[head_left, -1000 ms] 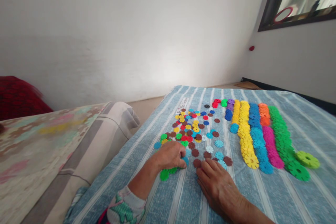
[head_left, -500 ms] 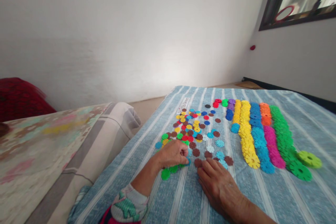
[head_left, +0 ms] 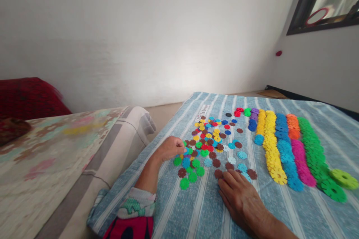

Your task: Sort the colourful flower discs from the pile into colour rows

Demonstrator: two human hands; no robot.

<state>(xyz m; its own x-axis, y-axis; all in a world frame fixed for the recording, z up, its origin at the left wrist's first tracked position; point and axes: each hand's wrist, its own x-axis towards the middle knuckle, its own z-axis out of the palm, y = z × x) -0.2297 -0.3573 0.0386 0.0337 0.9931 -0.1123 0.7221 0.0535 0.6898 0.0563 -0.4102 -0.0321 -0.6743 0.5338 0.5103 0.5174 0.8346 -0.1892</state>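
Observation:
Flat plastic snowflake discs lie loose in a mixed-colour scatter [head_left: 210, 142] on a blue-and-white striped cloth [head_left: 196, 209]. My left hand [head_left: 169, 148] sits at the scatter's left edge, fingers curled together over green and yellow discs, with no disc showing in them. My right hand [head_left: 239, 199] lies flat on the cloth, fingers apart, its fingertips beside a brown disc [head_left: 218, 173]. To the right, discs stand in long overlapping rows, including a yellow row [head_left: 270, 145] and a magenta row [head_left: 300, 162]. A lime green disc [head_left: 343, 179] lies at the end of the green row.
A patterned sleeve [head_left: 136, 203] covers my left forearm. Left of the cloth lie a pale patterned quilt [head_left: 56, 157] and a grey-and-beige striped bolster [head_left: 131, 134], with a red cushion [head_left: 30, 97] behind. White walls and a dark-framed window [head_left: 322, 3] stand beyond.
My left hand has moved up and left, uncovering blue and green discs below it. My right hand stays in place on the cloth. The whole view has shifted slightly to the right.

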